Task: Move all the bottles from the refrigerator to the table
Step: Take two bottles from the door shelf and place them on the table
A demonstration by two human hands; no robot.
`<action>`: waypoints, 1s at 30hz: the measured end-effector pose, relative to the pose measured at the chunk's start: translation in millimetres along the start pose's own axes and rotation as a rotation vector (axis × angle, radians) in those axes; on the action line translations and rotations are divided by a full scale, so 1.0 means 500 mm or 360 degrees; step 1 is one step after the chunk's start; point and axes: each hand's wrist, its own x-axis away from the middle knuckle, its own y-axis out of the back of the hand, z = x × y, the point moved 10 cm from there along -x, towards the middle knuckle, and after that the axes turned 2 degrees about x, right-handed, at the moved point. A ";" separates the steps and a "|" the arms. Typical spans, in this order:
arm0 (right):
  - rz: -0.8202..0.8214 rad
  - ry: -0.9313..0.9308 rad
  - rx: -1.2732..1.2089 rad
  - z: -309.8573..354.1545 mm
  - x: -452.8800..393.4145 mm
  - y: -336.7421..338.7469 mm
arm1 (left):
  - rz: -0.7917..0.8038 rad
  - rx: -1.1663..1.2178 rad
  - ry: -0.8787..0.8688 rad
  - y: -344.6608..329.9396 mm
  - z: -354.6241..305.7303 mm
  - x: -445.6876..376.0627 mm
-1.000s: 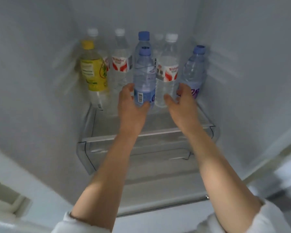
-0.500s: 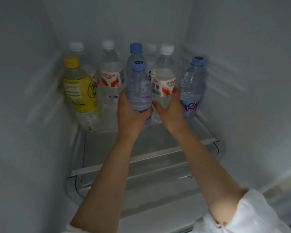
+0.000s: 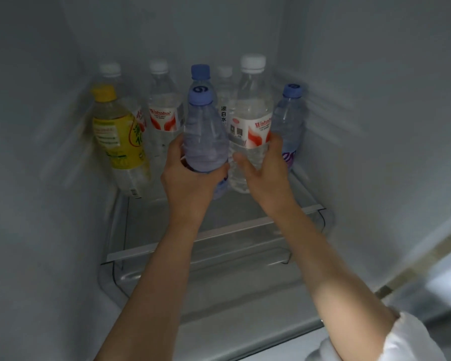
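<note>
Inside a refrigerator, the left hand (image 3: 190,183) grips a clear blue-capped water bottle (image 3: 205,136). The right hand (image 3: 266,173) clasps a white-capped bottle (image 3: 250,121) labelled "Wahaha". A yellow-labelled bottle (image 3: 117,136) stands on the glass shelf (image 3: 219,230).

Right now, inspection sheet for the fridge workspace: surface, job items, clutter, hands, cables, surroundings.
Surface: glass shelf inside the refrigerator, bare at the front.
Job's things: blue-capped bottle in the left hand; white-capped Wahaha bottle in the right hand; yellow-label bottle at left; blue-capped bottle at far right; more bottles behind.
Clutter: nothing seen.
Hands: left hand and right hand each wrapped round a bottle.
Cables: nothing seen.
Surroundings: white refrigerator walls; clear drawer below the shelf.
</note>
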 end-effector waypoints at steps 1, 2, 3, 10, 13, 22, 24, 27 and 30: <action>0.0005 -0.0004 -0.0017 0.015 0.011 0.013 | -0.0002 0.0011 -0.0002 0.005 -0.011 0.006; 0.0003 -0.0003 -0.0032 0.032 0.024 0.029 | 0.0000 0.0017 -0.0012 0.009 -0.024 0.015; 0.0000 0.0006 -0.0041 0.049 0.039 0.046 | 0.0011 0.0030 -0.0021 0.013 -0.039 0.027; 0.0088 0.0033 -0.0050 0.116 0.181 0.154 | 0.0044 0.0007 0.0014 0.048 -0.121 0.168; 0.0062 0.0031 -0.0052 0.118 0.256 0.200 | 0.0108 0.0020 0.0133 0.061 -0.127 0.248; 0.0047 -0.0336 -0.0033 0.049 0.483 0.315 | 0.0338 -0.0049 0.0221 0.059 -0.106 0.469; 0.0023 -0.0410 -0.0004 0.036 0.535 0.328 | 0.0442 -0.0054 0.0235 0.057 -0.092 0.509; -0.0078 -0.0541 0.0045 0.013 0.626 0.338 | 0.0657 -0.0089 0.0230 0.057 -0.068 0.565; -0.0231 -0.0711 0.0072 -0.007 0.726 0.344 | 0.0864 -0.0115 0.0249 0.071 -0.040 0.623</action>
